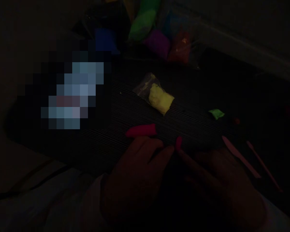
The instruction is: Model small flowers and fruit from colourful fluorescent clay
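Observation:
The scene is very dark. My left hand (pixel 137 167) and my right hand (pixel 217 174) meet low in the middle over a dark ribbed mat (pixel 125 106). Between their fingertips sits a small pink piece of clay (pixel 178 142), pinched by the tips of both hands. A longer pink clay roll (pixel 141 130) lies on the mat just above my left hand. Farther back lies a yellow lump of clay in a clear bag (pixel 159 96).
A small green clay bit (pixel 216 113) and a tiny red bit (pixel 236 120) lie to the right. Two pink modelling tools (pixel 241 158) rest at the right. Bags of blue, green, purple and orange clay (pixel 157 42) lie at the back. A blurred screen (pixel 72 96) glows at the left.

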Tool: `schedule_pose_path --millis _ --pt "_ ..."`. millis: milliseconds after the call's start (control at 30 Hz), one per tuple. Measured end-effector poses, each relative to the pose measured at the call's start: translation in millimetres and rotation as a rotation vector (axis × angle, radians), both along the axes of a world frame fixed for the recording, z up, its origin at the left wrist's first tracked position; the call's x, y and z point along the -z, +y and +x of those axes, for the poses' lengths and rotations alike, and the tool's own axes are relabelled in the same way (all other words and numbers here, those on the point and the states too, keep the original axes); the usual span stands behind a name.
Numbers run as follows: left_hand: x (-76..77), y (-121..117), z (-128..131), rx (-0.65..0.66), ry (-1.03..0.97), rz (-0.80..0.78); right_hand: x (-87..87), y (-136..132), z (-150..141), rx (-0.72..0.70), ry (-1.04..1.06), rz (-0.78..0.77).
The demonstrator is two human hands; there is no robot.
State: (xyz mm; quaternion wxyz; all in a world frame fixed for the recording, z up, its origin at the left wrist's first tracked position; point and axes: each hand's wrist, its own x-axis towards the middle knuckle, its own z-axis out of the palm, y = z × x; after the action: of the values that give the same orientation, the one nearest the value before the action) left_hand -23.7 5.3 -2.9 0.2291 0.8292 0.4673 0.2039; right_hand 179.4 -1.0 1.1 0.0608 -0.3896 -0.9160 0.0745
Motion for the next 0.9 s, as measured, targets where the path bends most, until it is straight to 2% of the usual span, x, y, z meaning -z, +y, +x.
schedule_pose_path --millis 500,900 --pt "-2.5 0 0 -0.017 -0.019 -0.024 2.1 7 -1 0.045 -0.08 0.02" --pt "-3.3 0 0 -0.015 -0.055 -0.041 -0.5 15 -9 0.077 -0.198 0.137"
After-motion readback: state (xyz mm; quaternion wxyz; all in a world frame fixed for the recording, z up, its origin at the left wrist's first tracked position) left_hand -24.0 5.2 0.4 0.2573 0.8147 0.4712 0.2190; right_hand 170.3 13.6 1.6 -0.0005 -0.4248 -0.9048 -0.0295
